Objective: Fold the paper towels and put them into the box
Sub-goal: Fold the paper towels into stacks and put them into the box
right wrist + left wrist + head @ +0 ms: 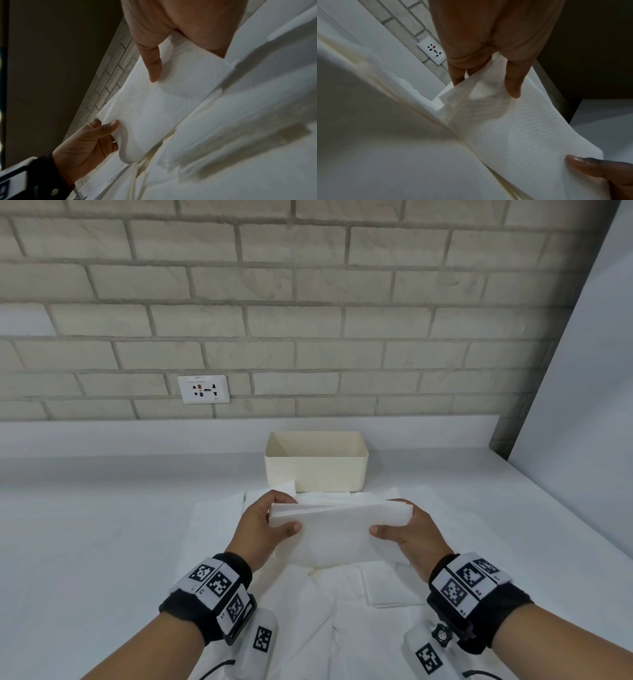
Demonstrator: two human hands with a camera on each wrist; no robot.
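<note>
A white folded paper towel (337, 529) hangs between both hands above the counter, its folded edge at the top. My left hand (265, 523) pinches its left end, thumb in front and fingers behind. At the right end my right hand (404, 529) pinches it the same way. The left wrist view shows the towel (513, 128) close up, and in the right wrist view the towel (154, 108) has a hand at each end. The cream open-topped box (317, 462) stands just beyond the hands, against the wall. Its inside is hidden from here.
Several loose white paper towels (308, 611) lie spread on the white counter (85, 525) under and in front of my hands, one folded stack (390, 587) among them. A brick wall with a socket (203, 389) stands behind. A white panel (582, 405) closes the right side.
</note>
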